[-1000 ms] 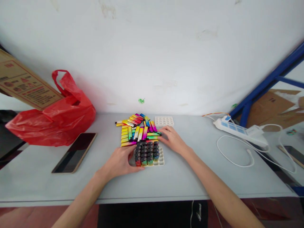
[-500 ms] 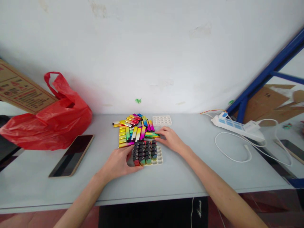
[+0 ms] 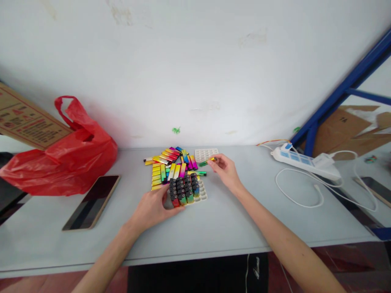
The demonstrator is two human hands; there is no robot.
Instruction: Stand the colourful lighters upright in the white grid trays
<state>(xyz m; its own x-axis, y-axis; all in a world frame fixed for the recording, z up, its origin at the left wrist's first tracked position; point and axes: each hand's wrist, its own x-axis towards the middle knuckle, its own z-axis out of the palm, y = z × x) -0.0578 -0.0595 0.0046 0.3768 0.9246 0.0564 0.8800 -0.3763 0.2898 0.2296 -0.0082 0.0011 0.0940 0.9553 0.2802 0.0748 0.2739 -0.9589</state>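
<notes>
Right now, my left hand (image 3: 154,206) grips the side of the white tray (image 3: 200,196), where lighters (image 3: 185,190) stand up in rows. My right hand (image 3: 226,171) pinches one shiny lighter (image 3: 207,162) above the counter (image 3: 232,228), near the small white holder (image 3: 206,154). More bright lighters (image 3: 175,170) lie in a pile behind the tray.

Makeshift workspace: table (image 3: 232,219), lighters (image 3: 165,167), carton (image 3: 30,120).

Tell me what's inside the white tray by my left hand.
Upright, black-topped lighters fill most of the white tray; empty cups show on its right. The cups beneath the lighters are hidden, as is the edge behind your left hand.
</notes>
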